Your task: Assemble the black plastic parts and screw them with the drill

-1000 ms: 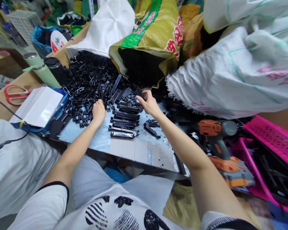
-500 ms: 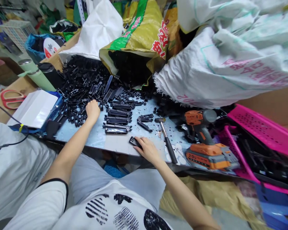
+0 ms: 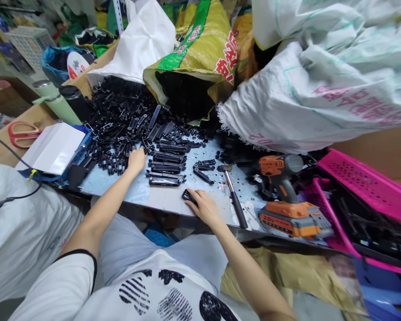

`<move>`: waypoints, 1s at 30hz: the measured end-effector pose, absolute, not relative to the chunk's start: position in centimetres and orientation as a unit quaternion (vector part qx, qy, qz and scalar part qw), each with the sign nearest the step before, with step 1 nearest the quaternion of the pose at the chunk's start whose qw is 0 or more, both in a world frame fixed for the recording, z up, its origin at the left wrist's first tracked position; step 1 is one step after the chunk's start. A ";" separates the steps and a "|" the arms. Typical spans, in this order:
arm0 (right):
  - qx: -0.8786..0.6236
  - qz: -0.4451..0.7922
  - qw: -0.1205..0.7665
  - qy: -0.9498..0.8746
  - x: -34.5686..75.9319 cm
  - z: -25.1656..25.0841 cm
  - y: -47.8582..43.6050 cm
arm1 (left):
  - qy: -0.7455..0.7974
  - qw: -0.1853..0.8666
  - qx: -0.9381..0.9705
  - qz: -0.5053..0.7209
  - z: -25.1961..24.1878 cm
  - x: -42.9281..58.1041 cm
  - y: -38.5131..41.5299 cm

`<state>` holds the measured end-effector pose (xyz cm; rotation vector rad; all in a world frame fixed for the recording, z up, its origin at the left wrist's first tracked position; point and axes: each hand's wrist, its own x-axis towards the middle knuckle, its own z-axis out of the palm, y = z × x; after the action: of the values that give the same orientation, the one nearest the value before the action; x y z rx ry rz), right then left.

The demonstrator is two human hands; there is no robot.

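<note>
My left hand is closed at the right edge of a heap of small black plastic parts. Its fingers point away from me, and what they pinch, if anything, is hidden. Near the bench's front edge, my right hand grips a short black slotted plastic part against a grey board. Between the hands lies a row of several long black plastic pieces, stacked side by side. A few loose black arms rest beyond my right hand.
Right of my right hand lie a hammer and an orange cordless drill. A pink basket of black parts stands far right. Open sacks line the back. At left are red scissors and a green bottle.
My left hand has drawn slightly right and toward me along the heap's edge. My right hand still grips the slotted part, now turned a little. The whole view has shifted slightly.
</note>
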<state>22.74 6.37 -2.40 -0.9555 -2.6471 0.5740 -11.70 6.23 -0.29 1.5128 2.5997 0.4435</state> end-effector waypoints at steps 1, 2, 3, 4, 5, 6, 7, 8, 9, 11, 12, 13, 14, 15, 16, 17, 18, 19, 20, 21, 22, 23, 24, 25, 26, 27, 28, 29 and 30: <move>-0.335 0.245 0.155 -0.896 22.8 -2.1 6.4 | 0.855 0.060 0.480 0.186 -0.1 -11.4 5.8; -0.347 0.304 0.179 -0.869 22.7 -1.9 6.5 | 0.850 0.074 0.465 0.235 0.2 -10.9 5.2; -0.364 0.373 0.204 -0.829 22.6 -1.6 6.6 | 0.838 0.096 0.455 0.286 0.6 -10.1 4.4; -0.383 0.446 0.226 -0.777 22.2 -1.3 6.6 | 0.820 0.126 0.451 0.329 1.0 -9.0 3.4; -0.399 0.518 0.240 -0.718 21.7 -1.1 6.7 | 0.798 0.161 0.456 0.359 1.5 -7.6 2.3; -0.407 0.582 0.247 -0.660 21.0 -0.9 6.6 | 0.775 0.197 0.470 0.373 1.9 -5.9 1.3; -0.406 0.634 0.249 -0.609 20.1 -0.8 6.6 | 0.754 0.225 0.494 0.371 2.3 -4.1 0.2; -0.400 0.673 0.251 -0.569 19.2 -0.7 6.4 | 0.732 0.241 0.525 0.361 2.6 -2.4 -0.7; -0.391 0.699 0.255 -0.542 18.3 -0.6 6.2 | 0.713 0.246 0.555 0.351 2.9 -0.7 -1.5; -0.368 0.729 0.263 -0.514 16.8 -0.6 5.8 | 0.691 0.244 0.584 0.350 3.0 1.8 -2.7; -0.358 0.737 0.267 -0.508 16.2 -0.6 5.5 | 0.688 0.243 0.582 0.358 2.9 2.6 -3.0; -0.349 0.742 0.270 -0.504 15.9 -0.5 5.3 | 0.690 0.244 0.573 0.368 2.7 3.1 -3.3; -0.343 0.744 0.273 -0.504 15.7 -0.5 5.1 | 0.692 0.247 0.565 0.376 2.5 3.3 -3.4; -0.340 0.745 0.273 -0.505 15.6 -0.5 5.0 | 0.693 0.249 0.561 0.379 2.3 3.4 -3.6; -0.339 0.742 0.275 -0.509 15.7 -0.5 4.9 | 0.691 0.250 0.563 0.379 2.1 3.3 -3.6; -0.339 0.739 0.275 -0.513 15.9 -0.4 4.9 | 0.687 0.249 0.567 0.380 1.9 3.2 -3.7; -0.340 0.736 0.275 -0.517 16.1 -0.4 4.9 | 0.682 0.249 0.571 0.383 1.8 3.1 -3.8; -0.339 0.734 0.274 -0.520 16.3 -0.4 4.9 | 0.677 0.251 0.573 0.387 1.7 3.1 -3.8; -0.337 0.734 0.272 -0.523 16.5 -0.3 4.8 | 0.674 0.255 0.571 0.393 1.7 3.1 -3.8; -0.336 0.734 0.269 -0.525 16.6 -0.3 4.8 | 0.672 0.257 0.569 0.399 1.7 3.1 -3.9; -0.336 0.734 0.267 -0.526 16.8 -0.3 4.7 | 0.670 0.258 0.570 0.401 1.8 3.2 -3.9; -0.337 0.733 0.264 -0.529 17.0 -0.3 4.6 | 0.665 0.255 0.576 0.401 1.8 3.3 -3.9; -0.338 0.731 0.261 -0.532 17.1 -0.4 4.5 | 0.659 0.249 0.585 0.402 1.9 3.4 -3.9; -0.339 0.726 0.258 -0.540 17.3 -0.5 4.4 | 0.653 0.241 0.593 0.406 1.9 3.5 -3.9; -0.337 0.718 0.254 -0.553 17.6 -0.5 4.4 | 0.648 0.232 0.597 0.413 1.9 3.6 -3.9; -0.333 0.705 0.249 -0.575 17.8 -0.5 4.4 | 0.646 0.224 0.596 0.421 1.9 3.6 -4.0; -0.325 0.682 0.244 -0.608 18.1 -0.5 4.6 | 0.650 0.215 0.592 0.427 1.8 3.6 -4.1; -0.313 0.648 0.243 -0.651 18.5 -0.4 4.9 | 0.657 0.204 0.586 0.428 1.7 3.6 -4.2; -0.298 0.605 0.244 -0.697 18.8 -0.2 5.3 | 0.666 0.193 0.583 0.425 1.6 3.6 -4.4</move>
<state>18.79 5.32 -0.24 -0.8125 -1.9041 1.6517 3.56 -4.37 1.57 1.6349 1.8679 1.1927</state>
